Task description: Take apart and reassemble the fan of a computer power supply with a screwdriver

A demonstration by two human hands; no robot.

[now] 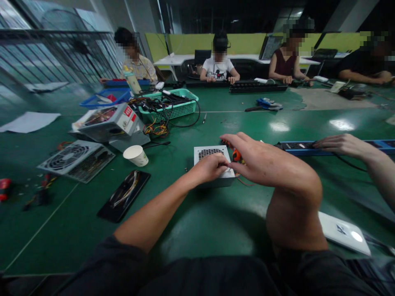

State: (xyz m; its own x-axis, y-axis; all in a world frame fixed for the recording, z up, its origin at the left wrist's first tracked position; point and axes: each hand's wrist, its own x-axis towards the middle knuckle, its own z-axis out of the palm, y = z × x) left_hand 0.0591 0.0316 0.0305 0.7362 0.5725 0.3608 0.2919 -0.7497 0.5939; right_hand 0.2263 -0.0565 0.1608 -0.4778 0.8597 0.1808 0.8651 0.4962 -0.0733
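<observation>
A grey metal computer power supply (200, 152) with a honeycomb vent sits on the table in front of me. My left hand (210, 167) rests over its near top side, thumb and fingers pinched together; whatever is between them is too small to make out. My right hand (257, 158) arches over the right side of the unit, fingers stretched and apart from the thumb. Its thumb tip comes close to my left fingertips. In the gap between thumb and fingers shows an orange and black thing (236, 155), partly hidden, beside some coloured wires.
Left of me are a paper cup (135, 155), a black tray (125, 195) with small wires, and more power supplies (78, 159). A green basket (182, 109) of cables stands behind. At right, another person's hand (342, 144) touches a blue-black strip (298, 148); a white device (344, 232) lies nearer.
</observation>
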